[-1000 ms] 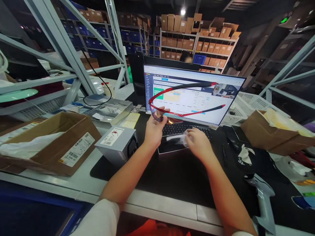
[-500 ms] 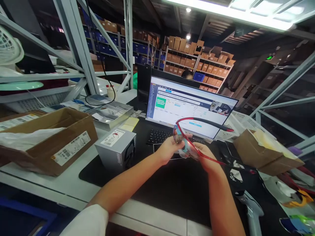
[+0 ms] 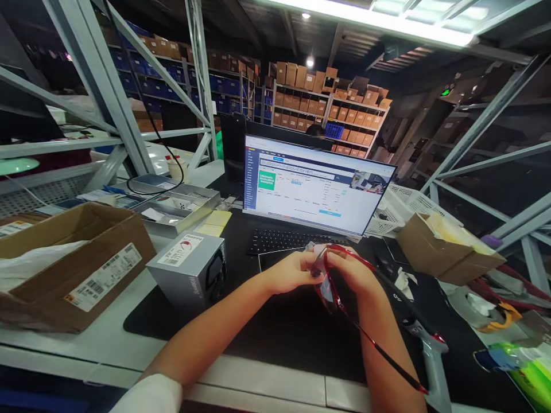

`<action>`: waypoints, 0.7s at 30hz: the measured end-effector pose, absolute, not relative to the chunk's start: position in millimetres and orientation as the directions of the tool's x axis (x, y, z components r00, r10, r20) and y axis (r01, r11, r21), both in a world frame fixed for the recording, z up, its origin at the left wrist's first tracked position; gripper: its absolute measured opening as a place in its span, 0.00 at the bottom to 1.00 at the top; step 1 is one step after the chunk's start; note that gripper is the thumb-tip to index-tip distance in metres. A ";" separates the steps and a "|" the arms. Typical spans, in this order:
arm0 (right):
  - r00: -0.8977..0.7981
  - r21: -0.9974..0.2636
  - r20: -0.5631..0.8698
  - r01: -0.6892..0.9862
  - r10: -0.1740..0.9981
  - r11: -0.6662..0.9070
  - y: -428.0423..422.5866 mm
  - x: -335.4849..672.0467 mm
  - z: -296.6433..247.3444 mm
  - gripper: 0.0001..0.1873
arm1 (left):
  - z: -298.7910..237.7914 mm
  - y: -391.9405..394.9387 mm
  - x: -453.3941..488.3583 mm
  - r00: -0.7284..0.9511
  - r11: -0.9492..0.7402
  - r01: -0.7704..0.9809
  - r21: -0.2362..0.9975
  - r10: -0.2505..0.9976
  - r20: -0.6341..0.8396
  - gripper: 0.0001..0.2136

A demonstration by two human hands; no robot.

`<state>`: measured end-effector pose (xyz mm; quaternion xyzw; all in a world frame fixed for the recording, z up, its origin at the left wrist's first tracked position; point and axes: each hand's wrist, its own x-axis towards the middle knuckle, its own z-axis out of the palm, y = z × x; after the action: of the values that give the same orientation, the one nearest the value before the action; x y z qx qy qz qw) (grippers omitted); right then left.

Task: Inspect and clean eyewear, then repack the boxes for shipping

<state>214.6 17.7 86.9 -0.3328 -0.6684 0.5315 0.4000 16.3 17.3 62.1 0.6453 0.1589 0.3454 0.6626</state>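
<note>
- Red-framed glasses: lifted in front of me, above the black mat on the surface, on my side of the keyboard.
- Left hand: my fingers pinch the front of the frame beside one lens.
- Right hand: bent close against the glasses; its fingertips are hidden, so I cannot tell how firmly they grasp, if at all.
- Temples: spread to my right, one crossing my forearm and overlapping the barcode scanner in view.
- Sound handling, in my judgement: grip the rim rather than the lens faces, press lightly, and swing neither temple against the scanner.
</note>
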 end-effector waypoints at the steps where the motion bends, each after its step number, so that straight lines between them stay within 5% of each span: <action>1: -0.461 -0.975 0.186 0.020 0.868 0.219 17.4 214.8 86.8 0.20 | 62.8 17.2 15.7 0.700 -0.097 -0.256 0.962 0.668 0.253 0.21; 7: -0.363 -0.981 0.165 0.036 0.917 0.191 20.3 211.3 80.4 0.20 | 65.9 14.4 17.5 0.706 -0.116 -0.209 0.971 0.669 0.232 0.24; 12: -0.026 -0.934 0.357 -0.013 0.934 0.356 25.0 226.5 82.9 0.16 | 76.2 17.0 3.1 0.572 -0.187 -0.249 0.950 0.763 0.300 0.25; 16: 0.079 -0.886 0.443 0.191 0.893 0.422 20.9 256.9 92.5 0.14 | 86.2 26.8 -29.1 0.224 -0.391 -0.177 0.903 0.878 0.424 0.22; 21: 0.054 -0.746 0.520 0.514 0.853 0.422 9.2 272.5 101.6 0.12 | 94.7 29.0 -44.3 -0.044 -0.556 0.049 0.830 0.829 0.558 0.18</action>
<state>272.5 9.2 101.6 -0.5118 -0.6677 0.1642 0.5150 -44.3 29.0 94.7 0.6181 0.3551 0.6291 0.3100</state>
